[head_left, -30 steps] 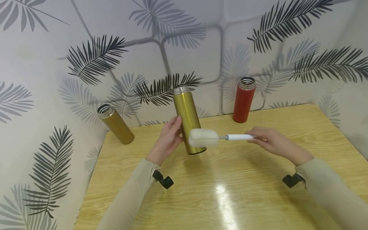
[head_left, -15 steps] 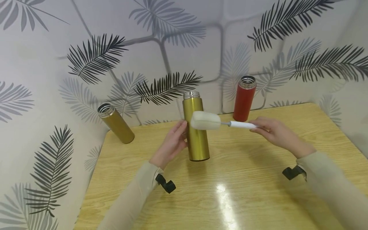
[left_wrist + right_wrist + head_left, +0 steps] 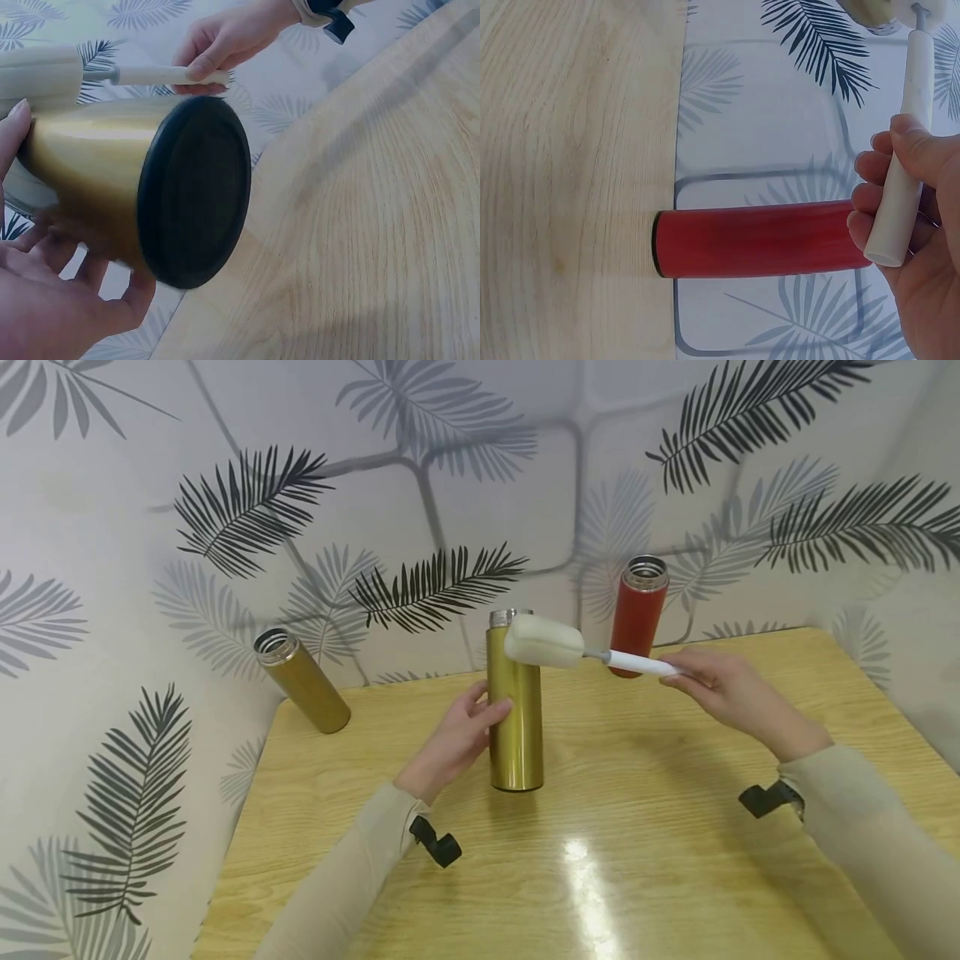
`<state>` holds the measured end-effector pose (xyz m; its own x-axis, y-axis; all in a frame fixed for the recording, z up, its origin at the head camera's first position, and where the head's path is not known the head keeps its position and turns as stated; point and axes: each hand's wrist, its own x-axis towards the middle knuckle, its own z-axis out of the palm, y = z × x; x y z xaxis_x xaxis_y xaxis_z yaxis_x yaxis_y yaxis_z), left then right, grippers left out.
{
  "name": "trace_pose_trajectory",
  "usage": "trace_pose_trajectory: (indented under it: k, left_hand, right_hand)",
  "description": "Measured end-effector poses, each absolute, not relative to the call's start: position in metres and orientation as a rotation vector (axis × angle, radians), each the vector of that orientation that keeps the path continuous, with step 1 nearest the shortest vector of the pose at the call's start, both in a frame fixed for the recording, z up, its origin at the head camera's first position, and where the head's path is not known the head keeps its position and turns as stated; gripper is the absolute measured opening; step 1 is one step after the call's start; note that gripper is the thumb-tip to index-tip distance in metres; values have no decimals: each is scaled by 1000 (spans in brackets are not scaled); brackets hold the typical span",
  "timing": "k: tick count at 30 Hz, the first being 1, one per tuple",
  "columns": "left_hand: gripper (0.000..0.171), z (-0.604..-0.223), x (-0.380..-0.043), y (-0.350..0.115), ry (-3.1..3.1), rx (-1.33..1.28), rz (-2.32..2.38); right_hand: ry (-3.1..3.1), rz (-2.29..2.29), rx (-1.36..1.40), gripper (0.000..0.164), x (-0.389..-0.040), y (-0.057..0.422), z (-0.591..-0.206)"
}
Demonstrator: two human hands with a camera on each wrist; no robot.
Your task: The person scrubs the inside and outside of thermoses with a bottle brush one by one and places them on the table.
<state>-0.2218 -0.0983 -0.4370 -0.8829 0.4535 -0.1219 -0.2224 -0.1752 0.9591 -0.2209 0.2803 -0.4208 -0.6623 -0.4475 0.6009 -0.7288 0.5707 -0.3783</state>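
My left hand (image 3: pixel 457 739) grips a gold thermos flask (image 3: pixel 525 739) near the middle of the head view, thumb across its front. The flask stands nearly upright, its steel neck at the top and no lid on. In the left wrist view its dark base (image 3: pixel 196 191) faces the camera. A white bottle brush with a cream sponge head (image 3: pixel 543 642) is pinched by the handle in my right hand (image 3: pixel 720 689). The sponge lies sideways and overlaps the flask just below its neck in the head view. The right wrist view shows fingers curled round the white handle (image 3: pixel 907 157).
A red flask (image 3: pixel 637 618) without a lid stands at the back right, behind the brush handle. Another lidless flask, brownish gold (image 3: pixel 303 685), is at the back left. The wooden table (image 3: pixel 660 860) meets a leaf-patterned wall (image 3: pixel 495 510).
My left hand has brought the gold flask a little to the right and nearer, from tilted to nearly upright. The brush has risen in my right hand from the flask's lower part towards its neck.
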Motion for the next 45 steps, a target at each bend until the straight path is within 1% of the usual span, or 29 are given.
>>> trace_pose_trajectory:
  k: [6,13,15,20,22,28,36,39,45]
  left_hand:
    - [56,-438,-221,-102,1707,286,2074]
    - [54,-437,-223,-105,1658,309,2133]
    - [51,-436,-224,-106,1632,303,2173]
    - [37,-434,-229,-111,1628,275,2233]
    - [36,-432,-231,-114,1640,271,2242]
    - [36,-427,-235,-118,1625,270,2299]
    - [23,-423,-238,-121,1551,213,2440]
    - [26,-422,-239,-123,1564,201,2479]
    - [44,-419,-241,-125,1640,206,2542]
  right_hand:
    - [-2352,896,1010,28,-219,281,-424]
    - [-2363,897,1088,37,-218,278,-431]
    - [-2378,902,1123,36,-217,277,-435]
    - [-2408,962,1211,38,-213,275,-448]
    - [-2414,976,1240,39,-211,274,-452]
    - [-2445,1012,1284,38,-204,274,-459]
    - [-2531,984,1267,33,-197,280,-461]
    - [-2535,952,1280,32,-195,282,-462]
    - [-2515,855,1314,32,-195,289,-467]
